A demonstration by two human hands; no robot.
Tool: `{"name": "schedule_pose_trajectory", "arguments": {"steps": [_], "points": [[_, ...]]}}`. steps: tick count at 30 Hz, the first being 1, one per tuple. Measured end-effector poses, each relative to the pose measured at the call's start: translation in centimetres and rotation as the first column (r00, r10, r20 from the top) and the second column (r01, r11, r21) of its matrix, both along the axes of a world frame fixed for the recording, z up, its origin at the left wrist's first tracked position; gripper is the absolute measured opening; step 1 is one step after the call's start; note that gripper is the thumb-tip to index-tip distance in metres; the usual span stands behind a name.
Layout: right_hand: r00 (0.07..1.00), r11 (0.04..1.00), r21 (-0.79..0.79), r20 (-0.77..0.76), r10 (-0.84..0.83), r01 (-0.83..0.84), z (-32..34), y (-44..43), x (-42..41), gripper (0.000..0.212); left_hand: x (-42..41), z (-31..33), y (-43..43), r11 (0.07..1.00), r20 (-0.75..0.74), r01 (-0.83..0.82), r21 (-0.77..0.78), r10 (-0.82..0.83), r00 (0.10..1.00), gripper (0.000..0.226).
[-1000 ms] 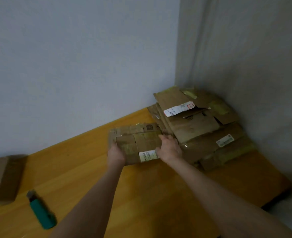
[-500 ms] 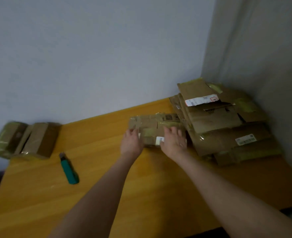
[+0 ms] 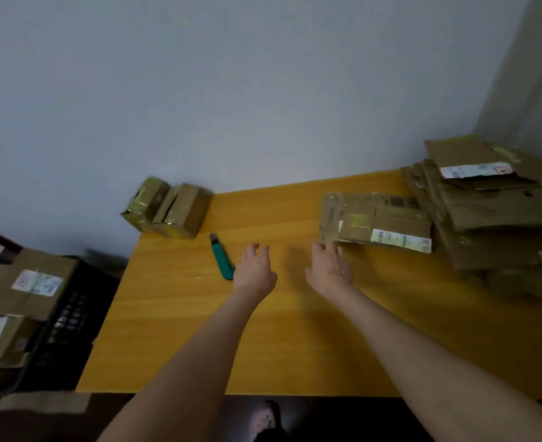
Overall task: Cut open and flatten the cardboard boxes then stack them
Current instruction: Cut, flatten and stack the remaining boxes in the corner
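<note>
Left hand (image 3: 255, 269) and right hand (image 3: 330, 271) have drawn back off the flattened box (image 3: 375, 220), fingers (image 3: 253, 251) released, cutter (image 3: 222, 260) nearby.

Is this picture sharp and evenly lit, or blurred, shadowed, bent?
Head view: dim, flat light; soft shadow on the table between left hand and right hand; black crate at the left edge blurred; wide lens tilts the wall corner.

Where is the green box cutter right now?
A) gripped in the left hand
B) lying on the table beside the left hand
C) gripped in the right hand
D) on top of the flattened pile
B: the box cutter lies flat on the table, close beside the left hand, whose fingers are spread and hold nothing; the right hand is empty too.
</note>
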State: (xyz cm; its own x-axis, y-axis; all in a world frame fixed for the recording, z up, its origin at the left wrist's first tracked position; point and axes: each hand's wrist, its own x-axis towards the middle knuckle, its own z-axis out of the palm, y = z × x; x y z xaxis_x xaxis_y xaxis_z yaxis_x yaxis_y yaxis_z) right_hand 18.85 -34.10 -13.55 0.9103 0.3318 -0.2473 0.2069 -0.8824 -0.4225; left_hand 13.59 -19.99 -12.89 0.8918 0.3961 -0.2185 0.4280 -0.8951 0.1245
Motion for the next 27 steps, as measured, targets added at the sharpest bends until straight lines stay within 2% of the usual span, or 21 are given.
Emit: {"name": "schedule_pose_trajectory", "arguments": {"steps": [6,13,17,21,27], "points": [[0.999,0.998,-0.041,0.009,0.048,-0.048,-0.2,9.3,-0.3,0.043,-1.1,0.0,9.1,0.999,0.022,0.035,-0.006,-0.035,0.999,0.058],[0.998,0.998,-0.061,-0.057,-0.013,0.009,-2.0,25.1,-1.8,0.047,-1.5,-1.6,24.5,0.982,0.078,0.036,-0.185,-0.021,0.997,0.059],[0.993,0.999,-0.008,-0.113,-0.044,0.044,-2.4,32.6,-2.9,0.049,-1.0,-2.0,32.3,0.938,0.098,-0.089,-0.334,0.129,0.987,0.055],[0.986,0.998,0.051,-0.167,-0.024,0.033,-2.7,36.3,-2.4,0.051,0.4,-2.8,37.0,0.860,0.078,-0.231,-0.455,0.297,0.952,0.059],[0.954,0.946,0.242,-0.256,-0.153,0.217,-3.9,39.8,0.9,0.054,3.1,-4.5,40.5,0.805,0.076,-0.258,-0.534,0.350,0.934,0.065]]}}
